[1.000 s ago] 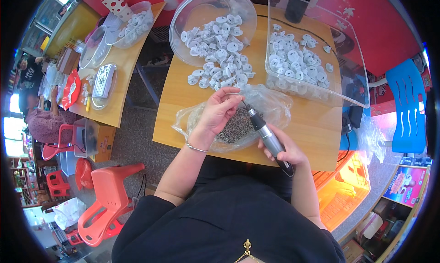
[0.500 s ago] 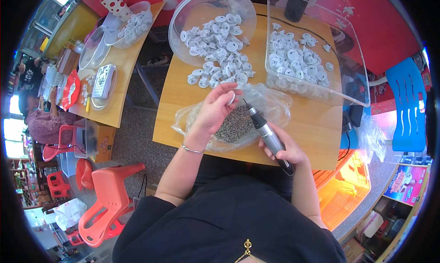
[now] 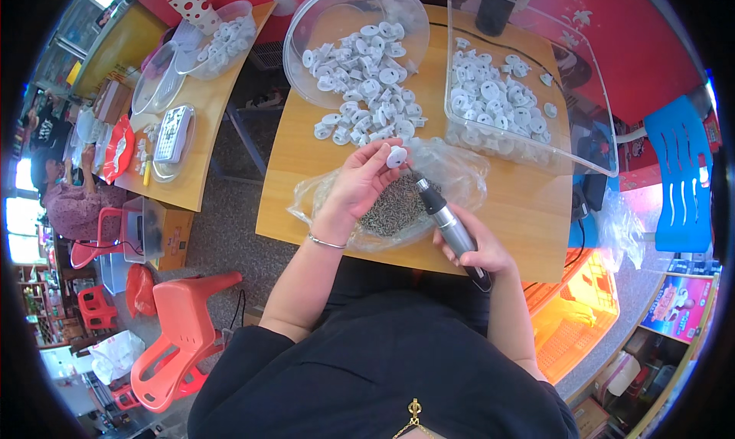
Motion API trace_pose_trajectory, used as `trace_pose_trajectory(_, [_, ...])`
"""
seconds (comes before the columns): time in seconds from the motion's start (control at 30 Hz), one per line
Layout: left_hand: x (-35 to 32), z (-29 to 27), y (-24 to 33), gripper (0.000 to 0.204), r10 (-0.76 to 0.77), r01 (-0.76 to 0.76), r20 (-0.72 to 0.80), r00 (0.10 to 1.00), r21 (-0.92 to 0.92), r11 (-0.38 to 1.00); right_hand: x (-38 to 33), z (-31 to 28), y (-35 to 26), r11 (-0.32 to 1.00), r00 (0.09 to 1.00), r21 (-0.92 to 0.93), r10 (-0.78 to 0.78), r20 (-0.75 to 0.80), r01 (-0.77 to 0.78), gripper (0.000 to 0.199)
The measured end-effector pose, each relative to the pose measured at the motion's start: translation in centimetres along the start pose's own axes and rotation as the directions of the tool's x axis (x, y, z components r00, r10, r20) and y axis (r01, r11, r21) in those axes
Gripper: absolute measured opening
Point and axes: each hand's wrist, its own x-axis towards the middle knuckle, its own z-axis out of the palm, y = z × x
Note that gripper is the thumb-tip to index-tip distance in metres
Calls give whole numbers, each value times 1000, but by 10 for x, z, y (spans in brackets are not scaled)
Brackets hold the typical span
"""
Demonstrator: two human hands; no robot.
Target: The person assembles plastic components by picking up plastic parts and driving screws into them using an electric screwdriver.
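Looking down, I see my left hand (image 3: 358,185) pinching a white disc (image 3: 396,157) in its fingers above the bag of screws (image 3: 394,205); right hand (image 3: 475,248) gripping the electric screwdriver (image 3: 448,225). The bowl (image 3: 344,26) and clear tray (image 3: 566,94) hold more discs on the tabletop (image 3: 528,209).

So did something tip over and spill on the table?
Yes. The round clear bowl lies tipped on its side, and white plastic pieces have spread out of it across the wooden table. The rectangular clear bin beside it sits flat, with its pieces inside.
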Motion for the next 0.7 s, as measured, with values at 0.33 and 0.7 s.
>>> trace_pose_trajectory(0.33, [3,-2,-4,27,-13,13,-26,1000,-11,1000,1,-1,1,992,999,-121,38,-8,-39,102])
trace_pose_trajectory(0.7, [5,2,-5,30,-1,2,-27,1000,51,999,1,-2,1,995,999,-96,38,23,-36,103])
